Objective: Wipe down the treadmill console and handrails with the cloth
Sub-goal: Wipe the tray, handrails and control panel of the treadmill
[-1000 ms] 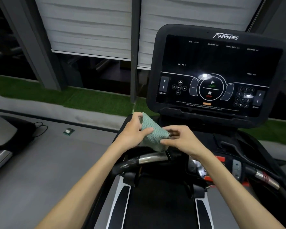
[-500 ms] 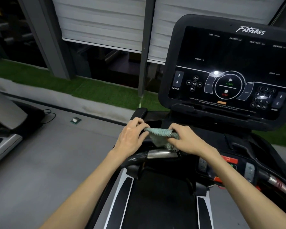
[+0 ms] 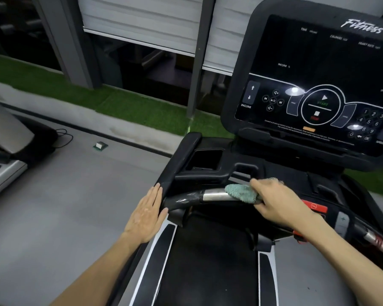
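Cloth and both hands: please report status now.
Right hand presses cloth on metal handrail. Left hand flat, empty, beside the bar's black end. Nothing blocking.

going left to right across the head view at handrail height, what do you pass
left hand → black handrail end → chrome grip → green cloth → right hand → red stop tag

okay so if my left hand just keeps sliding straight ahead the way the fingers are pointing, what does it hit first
Probably the black side handrail. The left hand lies flat and open, fingertips already at the rail's lower end, pointing up along it. Depth is hard to judge, so it may slide alongside rather than bump into it.
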Action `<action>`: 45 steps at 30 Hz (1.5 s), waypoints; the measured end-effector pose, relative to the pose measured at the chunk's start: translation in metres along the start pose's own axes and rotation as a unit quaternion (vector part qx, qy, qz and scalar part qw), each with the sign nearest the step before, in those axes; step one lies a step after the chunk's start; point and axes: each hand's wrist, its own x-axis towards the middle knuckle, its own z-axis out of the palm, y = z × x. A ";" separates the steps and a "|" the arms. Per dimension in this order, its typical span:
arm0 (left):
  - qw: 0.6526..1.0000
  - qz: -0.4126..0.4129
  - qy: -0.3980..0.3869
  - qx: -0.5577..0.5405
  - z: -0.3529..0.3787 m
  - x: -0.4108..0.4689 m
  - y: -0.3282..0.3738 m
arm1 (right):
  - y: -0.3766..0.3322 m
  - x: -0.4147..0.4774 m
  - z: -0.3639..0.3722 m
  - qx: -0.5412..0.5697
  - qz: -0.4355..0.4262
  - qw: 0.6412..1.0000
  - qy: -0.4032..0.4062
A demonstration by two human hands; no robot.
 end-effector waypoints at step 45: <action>0.999 0.039 0.024 0.001 -0.004 -0.003 0.003 | -0.029 -0.001 0.042 -0.172 -0.008 0.982 0.080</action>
